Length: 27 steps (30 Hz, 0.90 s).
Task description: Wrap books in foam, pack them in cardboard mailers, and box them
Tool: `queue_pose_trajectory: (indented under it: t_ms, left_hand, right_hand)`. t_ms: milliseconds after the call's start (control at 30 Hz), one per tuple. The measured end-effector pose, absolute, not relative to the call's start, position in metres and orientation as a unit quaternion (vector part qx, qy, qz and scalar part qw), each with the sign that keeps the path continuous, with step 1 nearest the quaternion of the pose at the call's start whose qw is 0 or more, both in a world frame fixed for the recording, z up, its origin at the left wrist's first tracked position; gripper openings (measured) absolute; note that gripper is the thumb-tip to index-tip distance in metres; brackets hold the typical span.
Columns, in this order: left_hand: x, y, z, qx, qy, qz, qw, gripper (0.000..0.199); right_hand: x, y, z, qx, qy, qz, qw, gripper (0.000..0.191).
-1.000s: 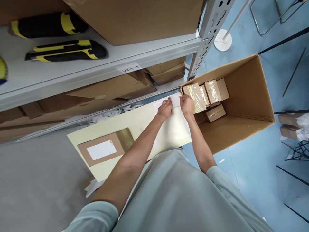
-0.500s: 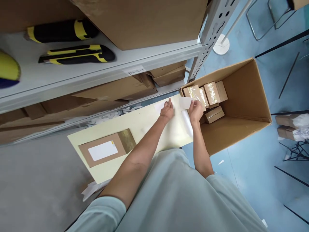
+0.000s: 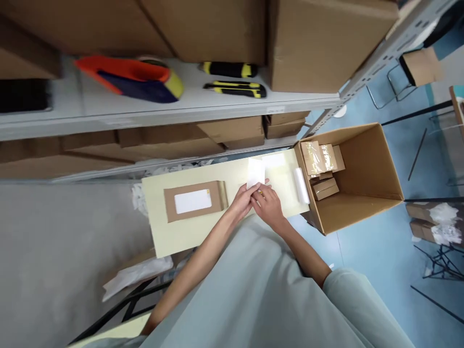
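Note:
My left hand (image 3: 242, 200) is closed on the lower end of a white label (image 3: 255, 170), thumb on top. My right hand (image 3: 268, 205) meets it from the right, fingers bent at the label's lower edge; the exact pinch is partly hidden. Both are above a pale yellow board (image 3: 159, 237). To the left on this board lies a flat cardboard box (image 3: 168, 205) bearing a white label (image 3: 193, 201). Another white sheet (image 3: 274, 160) rests behind my right hand. A white roll (image 3: 301, 186) lies at the board's right end.
A large open carton (image 3: 373, 164) with several small taped boxes (image 3: 326, 157) stands at the right. Behind the board runs a metal shelf (image 3: 217, 108) with cartons, two utility knives (image 3: 235, 89) and an orange-and-blue tape dispenser (image 3: 130, 75). Wrapped packages (image 3: 431, 217) sit farther right.
My right hand has come left from beside the roll, bringing the white label to my left hand. Both hands now meet at it. The view has shifted, showing more of the shelf's left side.

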<state>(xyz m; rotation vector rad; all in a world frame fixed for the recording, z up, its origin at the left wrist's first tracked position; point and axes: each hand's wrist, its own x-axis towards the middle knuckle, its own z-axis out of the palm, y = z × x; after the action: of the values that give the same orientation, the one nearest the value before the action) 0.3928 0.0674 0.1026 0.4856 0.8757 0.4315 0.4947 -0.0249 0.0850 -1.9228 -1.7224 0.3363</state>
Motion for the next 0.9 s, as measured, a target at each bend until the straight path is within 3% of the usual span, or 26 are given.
queue_pose_trajectory:
  t_ms: [167, 333, 433, 600, 800, 900]
  left_hand:
    - [0.271, 0.057, 0.116, 0.282, 0.485, 0.262, 0.785, 0.063]
    - [0.17, 0.048, 0.132, 0.378, 0.493, 0.181, 0.763, 0.067]
    - [0.131, 0.044, 0.138, 0.395, 0.51, 0.202, 0.737, 0.065]
    - [0.092, 0.043, 0.149, 0.332, 0.563, 0.347, 0.672, 0.064]
    - [0.061, 0.039, 0.171, 0.388, 0.504, 0.347, 0.689, 0.062]
    - [0.055, 0.043, 0.174, 0.417, 0.518, 0.366, 0.652, 0.053]
  right_hand:
    - [0.423, -0.032, 0.096, -0.684, -0.616, 0.191, 0.341, 0.021]
    - [0.381, -0.01, 0.126, -0.706, -0.415, 0.398, 0.412, 0.053]
    - [0.355, 0.002, 0.148, -0.67, -0.359, 0.512, 0.402, 0.058]
    - [0.309, 0.007, 0.182, -0.632, -0.376, 0.546, 0.402, 0.063]
    - [0.274, -0.005, 0.211, -0.676, -0.367, 0.486, 0.416, 0.06]
    - [0.276, -0.013, 0.223, -0.657, -0.407, 0.507, 0.381, 0.062]
